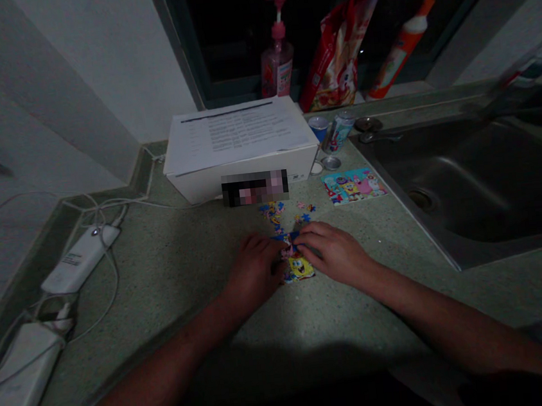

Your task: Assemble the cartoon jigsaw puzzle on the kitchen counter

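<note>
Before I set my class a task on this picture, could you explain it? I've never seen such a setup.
There is no robot here, just a person's bare hands. The single picture comes from a camera worn on the head, looking forward and down, so both forearms reach in from below. The left hand and right hand touch a partly joined puzzle on the counter; how firmly they grip is unclear. Loose pieces lie just beyond, and a picture card to their right. Behind stands a white box; the sink is at right.
</note>
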`<state>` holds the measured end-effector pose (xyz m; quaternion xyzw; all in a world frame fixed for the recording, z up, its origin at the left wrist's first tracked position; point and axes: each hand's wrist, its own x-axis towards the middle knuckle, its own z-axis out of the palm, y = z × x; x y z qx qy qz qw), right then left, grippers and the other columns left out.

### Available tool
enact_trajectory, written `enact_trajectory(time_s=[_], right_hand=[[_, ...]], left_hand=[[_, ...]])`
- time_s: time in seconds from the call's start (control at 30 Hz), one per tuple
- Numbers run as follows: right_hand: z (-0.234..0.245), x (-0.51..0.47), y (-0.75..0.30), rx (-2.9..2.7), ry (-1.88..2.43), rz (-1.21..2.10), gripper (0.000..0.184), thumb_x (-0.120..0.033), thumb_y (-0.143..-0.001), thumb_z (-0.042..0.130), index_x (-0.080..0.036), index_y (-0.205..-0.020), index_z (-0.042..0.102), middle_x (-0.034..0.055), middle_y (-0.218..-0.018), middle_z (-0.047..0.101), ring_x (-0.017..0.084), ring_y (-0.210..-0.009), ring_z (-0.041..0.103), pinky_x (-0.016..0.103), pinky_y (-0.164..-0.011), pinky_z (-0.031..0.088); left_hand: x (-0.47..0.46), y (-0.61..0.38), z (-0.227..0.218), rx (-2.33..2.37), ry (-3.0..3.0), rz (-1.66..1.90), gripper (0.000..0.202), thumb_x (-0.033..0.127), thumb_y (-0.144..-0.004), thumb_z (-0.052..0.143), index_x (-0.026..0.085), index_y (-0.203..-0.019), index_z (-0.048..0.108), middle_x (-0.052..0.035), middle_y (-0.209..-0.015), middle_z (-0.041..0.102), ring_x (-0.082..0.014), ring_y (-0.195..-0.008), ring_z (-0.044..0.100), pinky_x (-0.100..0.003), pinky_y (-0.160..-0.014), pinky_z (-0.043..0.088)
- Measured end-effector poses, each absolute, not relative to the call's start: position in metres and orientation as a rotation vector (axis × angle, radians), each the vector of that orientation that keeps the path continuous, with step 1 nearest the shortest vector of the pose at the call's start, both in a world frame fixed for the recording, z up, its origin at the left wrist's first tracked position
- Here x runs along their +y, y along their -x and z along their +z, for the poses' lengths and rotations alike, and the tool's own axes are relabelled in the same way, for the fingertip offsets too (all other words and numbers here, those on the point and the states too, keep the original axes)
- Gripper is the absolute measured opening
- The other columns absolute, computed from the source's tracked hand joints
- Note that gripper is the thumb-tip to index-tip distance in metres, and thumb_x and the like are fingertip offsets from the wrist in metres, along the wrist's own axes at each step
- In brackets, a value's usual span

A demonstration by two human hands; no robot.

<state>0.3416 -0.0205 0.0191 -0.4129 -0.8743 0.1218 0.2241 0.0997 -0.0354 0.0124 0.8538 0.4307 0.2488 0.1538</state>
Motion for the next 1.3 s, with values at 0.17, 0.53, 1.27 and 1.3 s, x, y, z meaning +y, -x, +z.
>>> enact_trajectory(time_s=[0.17,0.53,1.27,1.3], right_hand=[[0.019,-0.021,-0.342,-2.410,1.141,0.338,0.022,-0.020,-0.107,0.059,-0.022,-0.113,0.079,0.0107,-0.114,0.078,0.028,-0.108,0.075,0.045,-0.093,0.064],[0.019,-0.021,-0.341,-2.415,1.157,0.325,0.021,-0.020,-0.107,0.059,-0.021,-0.112,0.080,0.0121,-0.113,0.078,0.028,-0.104,0.076,0.045,-0.091,0.065],[0.021,-0.023,-0.332,-2.039,1.135,0.952,0.012,-0.025,-0.103,0.068,-0.023,-0.096,0.078,0.0001,-0.085,0.073,0.016,-0.074,0.067,0.029,-0.071,0.053],[0.020,-0.024,-0.331,-1.998,1.150,1.007,0.012,-0.026,-0.102,0.068,-0.023,-0.095,0.077,-0.0004,-0.083,0.073,0.015,-0.072,0.066,0.029,-0.068,0.052]], left_hand=[[-0.036,-0.100,0.014,1.229,-2.441,0.696,0.031,0.011,-0.089,0.071,0.025,-0.117,0.071,-0.0067,-0.106,0.081,-0.0309,-0.105,0.073,-0.059,-0.109,0.054],[-0.037,-0.101,0.014,1.242,-2.429,0.685,0.032,0.011,-0.089,0.074,0.024,-0.118,0.071,-0.0063,-0.109,0.081,-0.0309,-0.109,0.073,-0.059,-0.112,0.051],[-0.043,-0.099,0.024,1.099,-2.444,1.014,0.035,0.013,-0.094,0.071,0.026,-0.127,0.068,-0.0054,-0.113,0.081,-0.0263,-0.109,0.075,-0.059,-0.118,0.050],[-0.043,-0.099,0.025,1.093,-2.456,1.019,0.035,0.014,-0.095,0.071,0.026,-0.127,0.068,-0.0055,-0.114,0.081,-0.0262,-0.109,0.075,-0.059,-0.119,0.050]])
